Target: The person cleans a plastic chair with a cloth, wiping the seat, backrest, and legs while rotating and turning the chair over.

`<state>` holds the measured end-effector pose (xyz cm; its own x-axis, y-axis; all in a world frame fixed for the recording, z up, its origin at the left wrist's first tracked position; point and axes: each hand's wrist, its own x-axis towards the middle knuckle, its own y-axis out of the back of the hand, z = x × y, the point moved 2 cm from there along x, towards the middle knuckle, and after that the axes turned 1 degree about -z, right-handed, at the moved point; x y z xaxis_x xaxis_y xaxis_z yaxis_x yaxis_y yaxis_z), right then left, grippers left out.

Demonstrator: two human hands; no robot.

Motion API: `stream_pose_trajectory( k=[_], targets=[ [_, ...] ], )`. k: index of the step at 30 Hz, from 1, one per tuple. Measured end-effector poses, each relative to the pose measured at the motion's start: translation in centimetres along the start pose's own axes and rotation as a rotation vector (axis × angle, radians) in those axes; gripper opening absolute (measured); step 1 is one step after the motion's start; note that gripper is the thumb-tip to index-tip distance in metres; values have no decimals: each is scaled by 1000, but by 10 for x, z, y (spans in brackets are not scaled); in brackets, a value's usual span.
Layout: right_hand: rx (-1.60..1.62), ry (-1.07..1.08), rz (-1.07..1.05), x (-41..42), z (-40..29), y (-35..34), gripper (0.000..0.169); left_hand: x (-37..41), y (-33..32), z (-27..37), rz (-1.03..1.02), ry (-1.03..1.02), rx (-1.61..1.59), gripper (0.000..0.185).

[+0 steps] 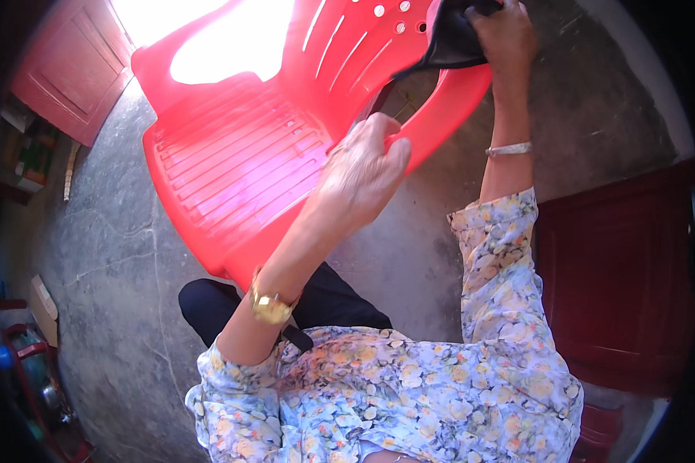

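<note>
A red plastic armchair [237, 168] with a ribbed seat and slotted back is tilted in view in front of me. My left hand [365, 168], with a gold watch at its wrist, has its fingers curled over the chair's near armrest [440, 118]. Up at the top right, my right hand [504, 35] grips a black fabric piece [454, 37] with a dark edging. That fabric lies against the backrest [347, 46] where it meets the armrest. Whether it is a cloth or a bag, I cannot tell. The top of the backrest is cut off by the frame.
Under the chair is a cracked grey concrete floor [110, 272]. A reddish wooden door [72, 69] stands at upper left, beside a bright opening. Boxes [32, 156] and a red rack [32, 350] with vessels line the left. To the right is a dark red wooden panel [614, 278].
</note>
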<state>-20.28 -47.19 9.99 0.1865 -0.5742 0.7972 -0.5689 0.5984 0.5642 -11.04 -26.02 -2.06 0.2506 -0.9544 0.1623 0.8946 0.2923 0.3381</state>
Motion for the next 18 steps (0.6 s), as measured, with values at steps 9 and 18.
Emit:
stream_pose_trajectory(
  k=[9,18],
  targets=[
    [103,106,67,-97,6,6,56,-89,82,-30,123,247,636,38],
    [723,-78,-147,-223,-45,29,70,-132,74,-60,362,267,-126,27]
  ],
)
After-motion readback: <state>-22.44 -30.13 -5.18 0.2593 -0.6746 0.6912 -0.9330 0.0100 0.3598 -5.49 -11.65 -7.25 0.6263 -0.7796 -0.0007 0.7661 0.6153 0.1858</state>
